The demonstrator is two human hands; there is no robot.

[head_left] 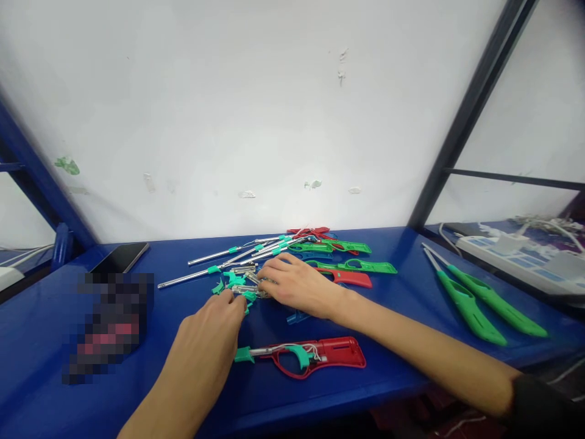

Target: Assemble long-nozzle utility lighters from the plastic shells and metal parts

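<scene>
My left hand [210, 329] is closed at the near edge of a pile of small teal plastic pieces [234, 279] and metal parts [243, 269]. Its fingertips are hidden, so whatever they hold does not show. My right hand [299, 286] reaches into the pile's right side with fingers curled together over the metal parts; its grasp is hidden too. In front of both hands lies an opened lighter, its red half-shell [340, 353] holding a teal trigger [299, 355], white wires and a metal rod. The rod's left end, with a teal piece [244, 355], is beside my left wrist.
Behind the pile lie metal lighter tubes [214, 255], green half-shells [370, 267] and a red half-shell [354, 278]. Two green lighters [470, 311] lie at right, near a power strip [512, 259]. A phone [121, 257] and a pixelated dark object [109, 332] are at left.
</scene>
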